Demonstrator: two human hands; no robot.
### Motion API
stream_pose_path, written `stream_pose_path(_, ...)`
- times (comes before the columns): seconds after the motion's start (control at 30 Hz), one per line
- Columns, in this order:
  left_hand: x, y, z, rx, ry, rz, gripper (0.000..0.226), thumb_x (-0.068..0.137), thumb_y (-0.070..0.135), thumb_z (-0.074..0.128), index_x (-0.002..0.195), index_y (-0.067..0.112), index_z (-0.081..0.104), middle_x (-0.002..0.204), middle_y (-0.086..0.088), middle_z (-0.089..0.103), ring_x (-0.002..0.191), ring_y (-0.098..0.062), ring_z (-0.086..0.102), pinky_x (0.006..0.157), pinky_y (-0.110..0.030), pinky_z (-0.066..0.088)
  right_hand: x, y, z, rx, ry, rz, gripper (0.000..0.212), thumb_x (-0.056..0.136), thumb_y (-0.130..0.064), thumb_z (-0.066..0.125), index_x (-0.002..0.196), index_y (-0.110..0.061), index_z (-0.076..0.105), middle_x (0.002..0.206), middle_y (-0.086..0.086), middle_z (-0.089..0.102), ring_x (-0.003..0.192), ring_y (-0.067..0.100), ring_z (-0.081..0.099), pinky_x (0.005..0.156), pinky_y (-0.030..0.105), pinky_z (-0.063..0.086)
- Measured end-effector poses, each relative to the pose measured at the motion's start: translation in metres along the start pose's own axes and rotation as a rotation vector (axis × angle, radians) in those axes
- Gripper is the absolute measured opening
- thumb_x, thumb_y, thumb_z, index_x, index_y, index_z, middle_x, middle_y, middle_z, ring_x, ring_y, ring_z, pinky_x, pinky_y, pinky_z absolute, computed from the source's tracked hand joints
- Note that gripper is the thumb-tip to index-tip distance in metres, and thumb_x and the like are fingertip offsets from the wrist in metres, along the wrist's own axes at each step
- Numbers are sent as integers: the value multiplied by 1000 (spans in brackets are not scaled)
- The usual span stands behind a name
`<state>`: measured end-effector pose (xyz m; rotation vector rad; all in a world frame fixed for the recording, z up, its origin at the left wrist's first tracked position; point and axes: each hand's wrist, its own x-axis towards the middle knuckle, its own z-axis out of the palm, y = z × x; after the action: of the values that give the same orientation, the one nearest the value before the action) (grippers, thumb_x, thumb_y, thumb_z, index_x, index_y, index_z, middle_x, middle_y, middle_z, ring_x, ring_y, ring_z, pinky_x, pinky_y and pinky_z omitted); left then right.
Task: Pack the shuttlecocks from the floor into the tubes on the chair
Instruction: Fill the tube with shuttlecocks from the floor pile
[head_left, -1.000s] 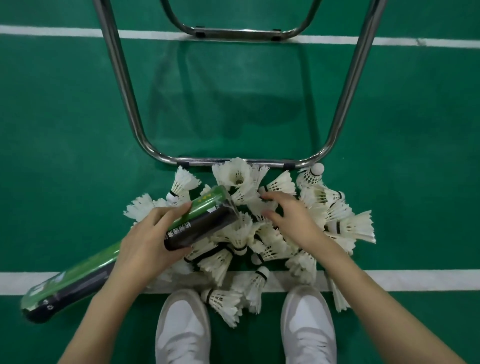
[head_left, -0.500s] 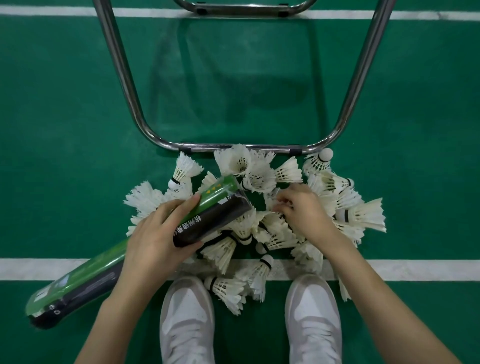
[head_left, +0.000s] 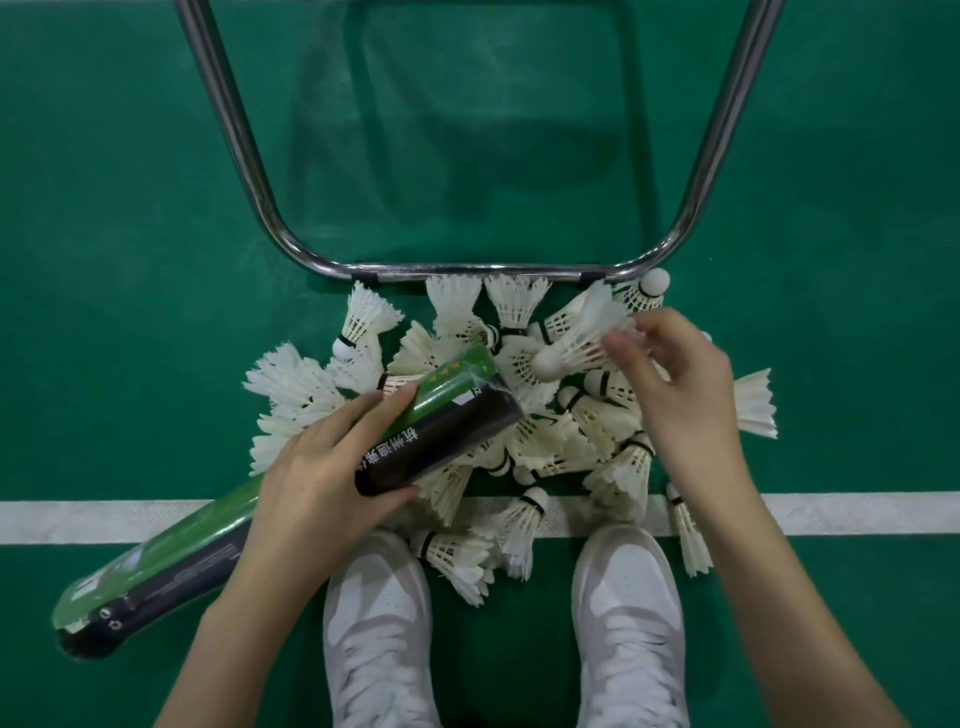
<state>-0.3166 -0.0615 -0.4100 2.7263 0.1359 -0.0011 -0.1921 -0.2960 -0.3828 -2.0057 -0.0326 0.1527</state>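
Note:
A heap of several white feather shuttlecocks (head_left: 597, 431) lies on the green floor just in front of my feet. My left hand (head_left: 322, 483) grips a long green and black tube (head_left: 171, 551) near its upper end, which points up and right over the heap. My right hand (head_left: 680, 395) pinches one shuttlecock (head_left: 576, 343) by its feathers, lifted above the pile with its cork tip pointing left toward the tube's end. The tube's mouth faces away, so its inside is hidden.
The chrome chair frame (head_left: 467, 270) runs across the floor right behind the heap, its legs rising to left and right. A white court line (head_left: 857, 512) crosses under the pile. My white shoes (head_left: 379, 623) stand just below it.
My right hand has lifted one shuttlecock out of the heap and raised it up and to the right. My left hand holds the tube much as before.

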Motion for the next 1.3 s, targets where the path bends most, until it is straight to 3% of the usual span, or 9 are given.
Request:
stream_pose_path(0.23,4,13,0,0,14,53,93,54,33,88,136,29,45,121,-5,61,103,-28,61,78,-42,51,-30,-8,27,217,-187,57,10,88,-25,58,80,-21,59,70,-17,60,66,-6,52,64,8,39)
stream_pose_path(0.4,1,17,0,-11,25,76,94,54,32,88,136,30,42,120,-7,61,101,-29,62,78,-42,51,-41,0,31,293,-285,174,28,72,-36,72,93,-22,59,91,-3,65,91,9,60,84,22,48)
stream_pose_path(0.53,1,19,1,-18,26,76,92,55,33,87,136,31,43,120,-7,61,101,-29,62,78,-41,50,-45,2,33,194,-255,158,32,70,-22,79,88,-33,56,92,-10,65,93,2,56,84,15,42)
stream_pose_path(0.63,0,21,0,-36,27,72,91,55,33,87,136,29,45,121,-5,61,101,-28,61,80,-40,50,-45,3,32,229,-217,163,31,71,-16,78,91,-27,58,92,-5,65,94,10,58,87,23,45)
stream_pose_path(0.73,-1,21,0,-50,17,71,90,56,32,87,135,29,45,122,-4,60,102,-28,61,80,-40,50,-43,5,33,233,-197,164,35,67,-14,80,85,-33,56,91,-2,64,93,15,59,85,25,46)
stream_pose_path(0.93,-3,19,-1,-42,-21,83,91,55,33,87,136,31,44,123,-1,60,102,-25,60,78,-40,52,-44,6,28,254,-384,179,24,76,-12,73,84,-24,54,82,-13,70,86,-1,64,78,13,46)
stream_pose_path(1.03,-5,16,-3,-26,-48,83,91,55,36,87,136,33,44,123,2,59,102,-23,60,76,-38,52,-45,8,28,234,-473,159,19,80,-12,70,84,-26,58,85,-19,69,93,-1,63,87,20,46)
stream_pose_path(1.17,-5,15,-3,-17,-49,79,91,55,37,87,136,33,46,124,2,60,102,-24,61,76,-37,51,-45,12,30,180,-477,118,12,80,-19,70,81,-29,64,87,-10,66,92,5,58,84,20,43)
stream_pose_path(1.3,-4,12,-2,-16,-50,85,92,54,38,87,136,33,45,123,2,60,101,-24,61,74,-38,52,-42,14,32,124,-505,92,4,80,-19,69,84,-19,68,89,-5,61,97,10,52,84,13,37)
